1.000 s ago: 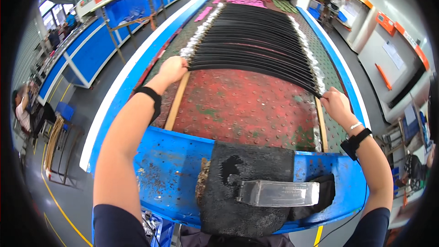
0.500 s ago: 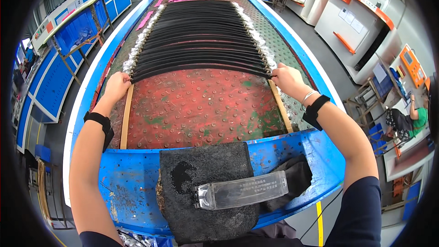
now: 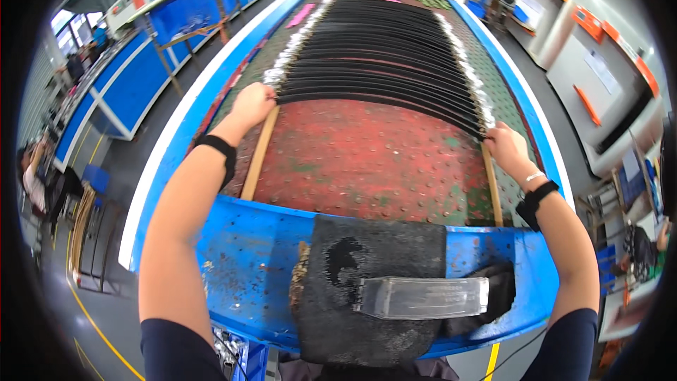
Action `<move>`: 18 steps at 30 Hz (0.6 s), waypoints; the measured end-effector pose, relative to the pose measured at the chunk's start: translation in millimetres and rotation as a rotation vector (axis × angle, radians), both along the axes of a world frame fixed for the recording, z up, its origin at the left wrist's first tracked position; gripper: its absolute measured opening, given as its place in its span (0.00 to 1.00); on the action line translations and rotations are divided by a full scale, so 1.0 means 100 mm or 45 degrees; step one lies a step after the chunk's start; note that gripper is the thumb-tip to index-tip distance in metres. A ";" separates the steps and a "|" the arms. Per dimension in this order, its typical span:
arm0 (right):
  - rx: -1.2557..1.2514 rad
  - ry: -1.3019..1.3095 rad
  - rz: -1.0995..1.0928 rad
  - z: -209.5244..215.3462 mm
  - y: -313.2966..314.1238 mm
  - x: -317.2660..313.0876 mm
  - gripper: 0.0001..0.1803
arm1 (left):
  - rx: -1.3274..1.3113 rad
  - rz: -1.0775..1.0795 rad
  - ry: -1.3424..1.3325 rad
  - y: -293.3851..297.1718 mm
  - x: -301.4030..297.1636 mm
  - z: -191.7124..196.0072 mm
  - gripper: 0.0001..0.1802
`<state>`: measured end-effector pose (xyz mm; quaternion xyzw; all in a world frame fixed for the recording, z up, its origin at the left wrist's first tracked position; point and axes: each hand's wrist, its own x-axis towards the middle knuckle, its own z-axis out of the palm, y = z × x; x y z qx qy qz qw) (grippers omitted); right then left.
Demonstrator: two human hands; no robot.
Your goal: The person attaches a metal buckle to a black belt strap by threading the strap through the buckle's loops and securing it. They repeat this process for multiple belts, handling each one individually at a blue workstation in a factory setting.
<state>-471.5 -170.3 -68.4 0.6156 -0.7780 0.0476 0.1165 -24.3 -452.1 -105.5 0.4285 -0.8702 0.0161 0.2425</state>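
My left hand (image 3: 252,104) and my right hand (image 3: 505,146) each grip one end of the nearest black strip (image 3: 381,99), which spans a long conveyor. Behind it lie several more black strips (image 3: 381,35) in a close row, running away from me. The strips rest on a red perforated belt (image 3: 367,162). A wooden rail (image 3: 258,155) runs under my left hand and another rail (image 3: 491,183) under my right hand. Both wrists wear black bands.
A blue metal end plate (image 3: 247,261) fronts the belt, with a black worn pad (image 3: 367,289) and a clear bar (image 3: 422,298) on it. Blue workbenches (image 3: 141,70) stand at left, grey machines (image 3: 606,85) at right. People sit at far left (image 3: 35,176).
The view has swung between frames. Both hands stay at the ends of the nearest black strip, which now lies a little farther up the belt.
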 end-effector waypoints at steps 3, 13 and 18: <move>-0.003 -0.003 -0.012 0.00 0.00 0.01 0.07 | 0.074 0.056 -0.075 0.08 -0.05 0.06 0.08; -0.043 -0.042 0.010 0.00 -0.02 0.00 0.06 | 0.079 0.179 -0.124 0.10 -0.07 0.08 0.07; -0.112 -0.063 0.062 0.21 0.12 0.09 0.09 | 0.118 0.218 -0.144 0.21 -0.05 0.18 0.07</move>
